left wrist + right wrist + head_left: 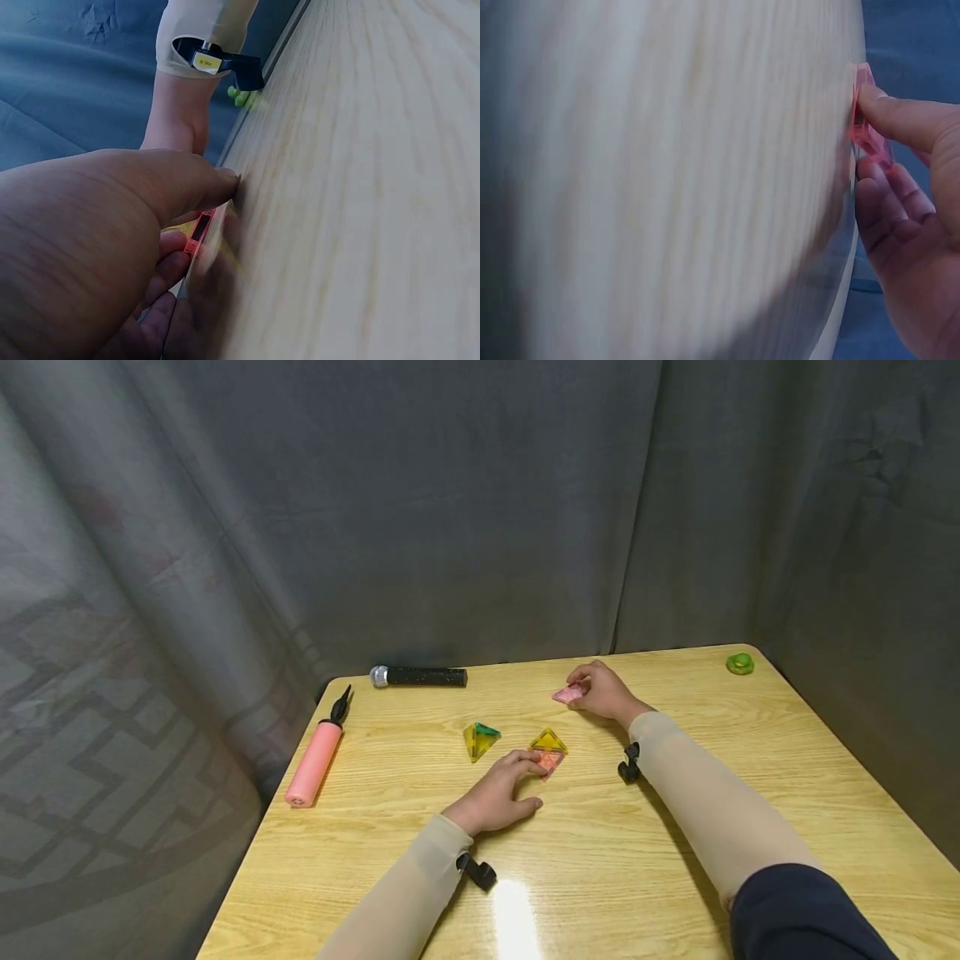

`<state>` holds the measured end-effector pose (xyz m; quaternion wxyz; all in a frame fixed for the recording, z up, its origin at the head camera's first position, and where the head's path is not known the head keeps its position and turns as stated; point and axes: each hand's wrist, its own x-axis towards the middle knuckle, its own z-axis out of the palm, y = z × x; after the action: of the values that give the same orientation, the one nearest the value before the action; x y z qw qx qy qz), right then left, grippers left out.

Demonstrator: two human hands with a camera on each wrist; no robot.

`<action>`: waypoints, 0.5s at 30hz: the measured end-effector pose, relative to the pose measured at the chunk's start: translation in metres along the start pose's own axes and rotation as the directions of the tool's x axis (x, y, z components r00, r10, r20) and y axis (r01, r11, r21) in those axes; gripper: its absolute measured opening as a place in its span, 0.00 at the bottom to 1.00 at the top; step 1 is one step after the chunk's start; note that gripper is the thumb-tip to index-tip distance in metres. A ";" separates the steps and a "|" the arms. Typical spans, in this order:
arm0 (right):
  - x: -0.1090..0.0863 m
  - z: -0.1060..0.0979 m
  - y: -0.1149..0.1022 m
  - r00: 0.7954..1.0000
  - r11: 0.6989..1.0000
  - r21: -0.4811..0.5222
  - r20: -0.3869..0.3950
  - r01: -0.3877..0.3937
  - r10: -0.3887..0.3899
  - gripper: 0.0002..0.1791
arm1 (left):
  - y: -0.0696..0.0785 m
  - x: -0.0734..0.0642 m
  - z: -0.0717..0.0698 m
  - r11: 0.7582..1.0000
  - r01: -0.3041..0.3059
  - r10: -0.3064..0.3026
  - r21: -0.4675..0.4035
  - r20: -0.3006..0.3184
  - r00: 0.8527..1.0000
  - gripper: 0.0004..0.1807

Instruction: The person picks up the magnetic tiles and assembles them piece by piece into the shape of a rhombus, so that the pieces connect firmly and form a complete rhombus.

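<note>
My right hand [606,695] pinches a pink translucent tile [568,693] between thumb and fingers, low over the far part of the table. In the right wrist view, the thumb lies on the near face of the pink tile [868,124]. Fingertips of my left hand [498,795] rest on a red-pink triangular tile [551,761], with the thumb spread apart from it. A yellow triangular tile [548,740] lies against that tile's far side. Left of these stands a small pyramid of yellow and green tiles [480,741].
A black microphone [426,677] with a silver head lies at the back left. Near the left edge is a pink hand pump [317,760] with a black nozzle. A small green object [740,664] sits at the far right corner. Grey curtains [480,510] hang behind the wooden table [637,877].
</note>
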<state>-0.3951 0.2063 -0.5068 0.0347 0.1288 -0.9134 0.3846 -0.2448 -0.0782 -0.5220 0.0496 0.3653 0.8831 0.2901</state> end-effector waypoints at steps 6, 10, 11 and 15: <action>-0.005 -0.007 0.002 0.999 0.998 0.059 -0.008 -0.036 0.037 0.19 | 0.000 0.000 0.000 1.000 0.010 -0.010 -0.005 0.012 1.000 0.24; -0.008 -0.011 0.002 0.998 0.994 0.094 -0.009 -0.058 0.059 0.22 | 0.001 -0.001 0.000 1.000 0.015 -0.015 -0.009 0.017 1.000 0.25; -0.008 -0.011 0.002 0.998 0.993 0.101 -0.007 -0.062 0.063 0.23 | 0.001 -0.001 -0.001 1.000 0.016 -0.016 -0.009 0.017 1.000 0.25; -0.014 -0.014 0.001 0.998 0.993 0.106 -0.012 -0.053 0.055 0.22 | 0.003 -0.001 -0.001 1.000 0.024 -0.024 -0.008 0.018 1.000 0.25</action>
<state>-0.3828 0.2200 -0.5001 0.0240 0.1028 -0.8947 0.4340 -0.2429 -0.0781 -0.5195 0.0624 0.3572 0.8857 0.2900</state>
